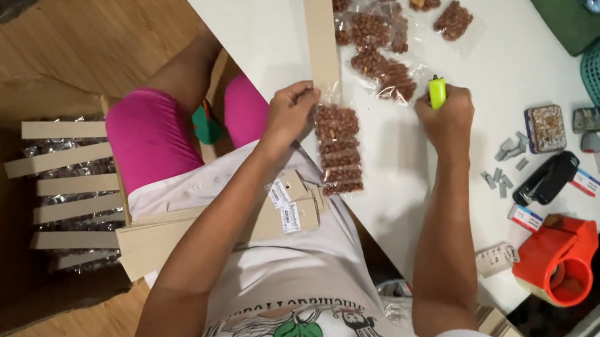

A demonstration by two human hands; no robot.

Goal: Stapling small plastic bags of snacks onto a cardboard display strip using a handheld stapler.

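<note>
Two hands at work at frame centre: left hand (291, 111) pinched on the junction of the cardboard strip (321, 27) and the chain of clear peanut packets (338, 150); right hand (448, 118) closed around a small yellow-green stapler (437, 92), just right of that junction. Packet chain probably light, limp and slippery in its film, contents loose and easily crushed; best taken at the stiff cardboard strip or along the sealed seams. Chain hanging from the strip's lower end, touching the left fingers, trailing toward the table edge (384, 246). More loose packets (388, 14) upper centre, beyond both hands.
</note>
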